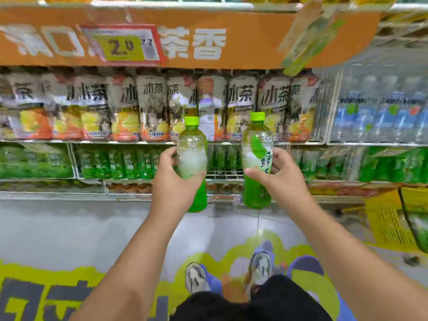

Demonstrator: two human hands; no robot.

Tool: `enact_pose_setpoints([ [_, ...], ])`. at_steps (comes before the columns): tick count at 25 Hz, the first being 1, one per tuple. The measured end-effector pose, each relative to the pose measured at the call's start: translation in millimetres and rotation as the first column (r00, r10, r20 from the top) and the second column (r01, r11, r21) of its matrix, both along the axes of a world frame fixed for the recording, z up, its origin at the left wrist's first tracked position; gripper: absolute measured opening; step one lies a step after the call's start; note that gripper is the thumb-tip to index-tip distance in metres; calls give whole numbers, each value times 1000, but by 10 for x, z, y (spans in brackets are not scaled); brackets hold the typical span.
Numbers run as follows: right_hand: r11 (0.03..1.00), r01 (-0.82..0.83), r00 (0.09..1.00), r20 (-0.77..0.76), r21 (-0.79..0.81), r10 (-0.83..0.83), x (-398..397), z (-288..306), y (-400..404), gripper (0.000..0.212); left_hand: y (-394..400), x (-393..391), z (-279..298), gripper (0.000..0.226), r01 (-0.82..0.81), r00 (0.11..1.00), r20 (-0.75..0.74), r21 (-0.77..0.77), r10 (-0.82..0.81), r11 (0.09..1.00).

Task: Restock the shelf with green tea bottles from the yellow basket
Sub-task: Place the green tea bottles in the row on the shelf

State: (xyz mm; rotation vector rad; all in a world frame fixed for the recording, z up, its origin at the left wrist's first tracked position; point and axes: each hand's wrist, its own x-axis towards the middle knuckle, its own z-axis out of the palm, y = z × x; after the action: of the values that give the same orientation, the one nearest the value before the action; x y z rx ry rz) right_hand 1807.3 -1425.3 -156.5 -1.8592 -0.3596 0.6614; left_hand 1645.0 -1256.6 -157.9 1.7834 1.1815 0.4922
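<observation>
My left hand (172,181) grips a green tea bottle (192,149) upright by its lower half. A second green tea bottle (257,144) stands upright in my right hand (275,174), which is curled around its middle. Both bottles have light green caps and are held in front of the shelf (222,176) of green tea bottles, level with a gap in the row where bare wire rack shows. The yellow basket (389,218) sits on the floor at the right, under the shelf unit.
Rows of green bottles (115,163) fill the shelf left and right of the gap. Above them stand lemon tea bottles (152,107) and, to the right, water bottles (379,117). An orange banner (243,38) runs across the top. My feet stand on a floor graphic (34,293).
</observation>
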Motion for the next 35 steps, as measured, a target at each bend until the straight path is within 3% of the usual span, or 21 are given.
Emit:
enact_pose_setpoints([
  [7, 996, 65, 997, -32, -68, -68, -215, -401, -150, 51, -73, -15, -546, 68, 71, 997, 46, -162, -64, 984],
  [12, 994, 38, 991, -128, -105, -51, -231, -980, -219, 52, -183, 101, -1004, 67, 58, 998, 16, -192, -56, 980],
  [22, 984, -37, 992, -123, -174, 16, 524, -2498, 419, 50, 215, 1036, -2486, 66, -64, 998, -13, -80, 63, 995],
  [27, 975, -36, 999, -37, -220, 29, 1034, -3030, 895, 82, 583, 1605, -3134, 47, -35, 999, 16, 59, 34, 998],
  [30, 992, 7, 999, -31, -130, -11, 1268, -3268, 1101, 60, 847, 1866, -3522, 65, -87, 995, 54, 64, 84, 994],
  [32, 996, 50, 999, -15, -78, -52, 1392, -3432, 1192, 55, 982, 1991, -3759, 61, -43, 999, 36, 123, 39, 991],
  [35, 999, 34, 999, -26, -26, -35, 1539, -3611, 1322, 69, 1021, 2100, -3809, 48, 37, 999, 24, 177, -42, 984],
])
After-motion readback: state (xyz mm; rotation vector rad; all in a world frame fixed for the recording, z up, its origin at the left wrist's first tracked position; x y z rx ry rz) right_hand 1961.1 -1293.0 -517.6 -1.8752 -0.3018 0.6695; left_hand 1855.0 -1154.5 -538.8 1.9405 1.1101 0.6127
